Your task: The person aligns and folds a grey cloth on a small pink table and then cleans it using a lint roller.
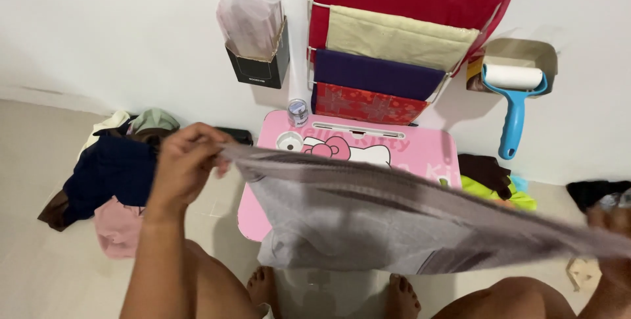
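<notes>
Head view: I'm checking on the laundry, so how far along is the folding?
Done: folded cloths stacked in the wall rack. In hand: a grey garment stretched between left hand and right hand over the pink table. Left: a clothes pile on the floor, and more right of the table.

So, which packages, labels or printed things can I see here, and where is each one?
Black box: on the wall at upper left, square, with a small pale label and clear plastic bags inside.
Small can: at the back edge of the pink table, round, silver-blue.
Cartoon print: on the table top, white cat face with a pink bow.
</notes>
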